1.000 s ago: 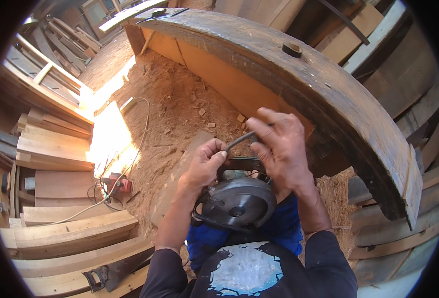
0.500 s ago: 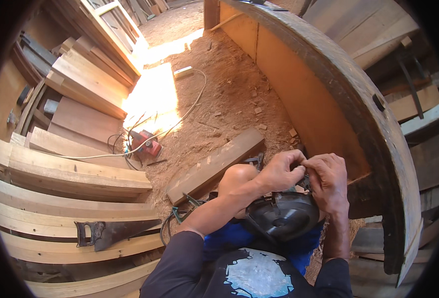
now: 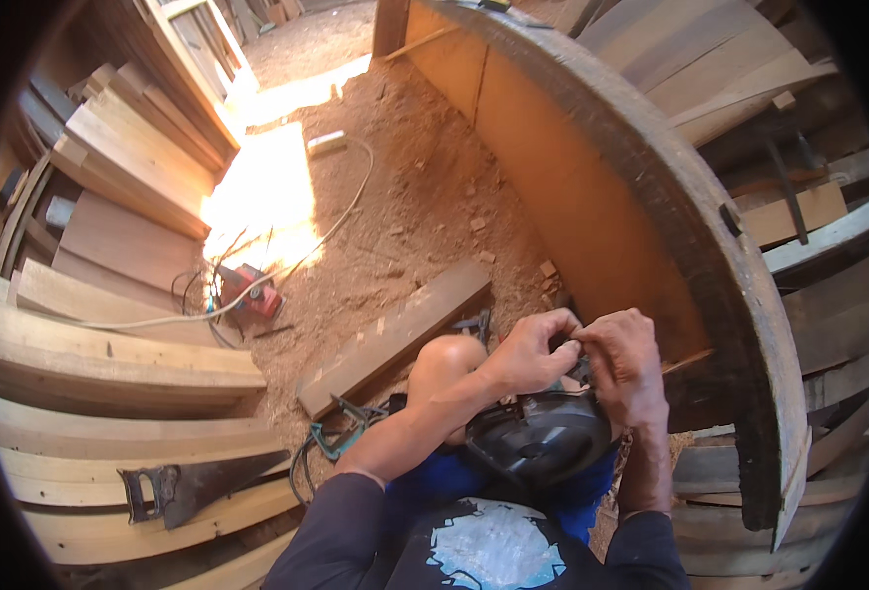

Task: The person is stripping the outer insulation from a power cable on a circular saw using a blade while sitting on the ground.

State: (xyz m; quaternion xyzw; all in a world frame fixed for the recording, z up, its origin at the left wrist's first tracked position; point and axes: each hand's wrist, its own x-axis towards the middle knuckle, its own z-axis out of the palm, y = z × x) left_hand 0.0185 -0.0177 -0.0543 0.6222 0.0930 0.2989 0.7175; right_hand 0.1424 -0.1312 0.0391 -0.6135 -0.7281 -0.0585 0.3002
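My left hand (image 3: 538,356) and my right hand (image 3: 626,362) meet fingertip to fingertip in front of me. Both are closed in a pinch; whatever lies between the fingers is too small or hidden to name. Just below them a power tool with a rounded black guard (image 3: 538,438) rests at my lap, between my knees. My hands cover part of its far side, so its exact kind is unclear. A wooden beam (image 3: 395,334) lies on the floor beyond my bare left knee (image 3: 444,364).
At the left, a handsaw (image 3: 199,485) lies on stacked timber (image 3: 110,354). A red power tool (image 3: 258,295) and a pale cable (image 3: 331,246) are on the sawdust-covered floor (image 3: 405,187). A large curved wooden panel (image 3: 572,197) stands close at my right. More boards (image 3: 690,59) lie behind it.
The whole view has shifted slightly, with the surroundings sliding left. My hands remain pinched together above the tool, with only small finger movement.
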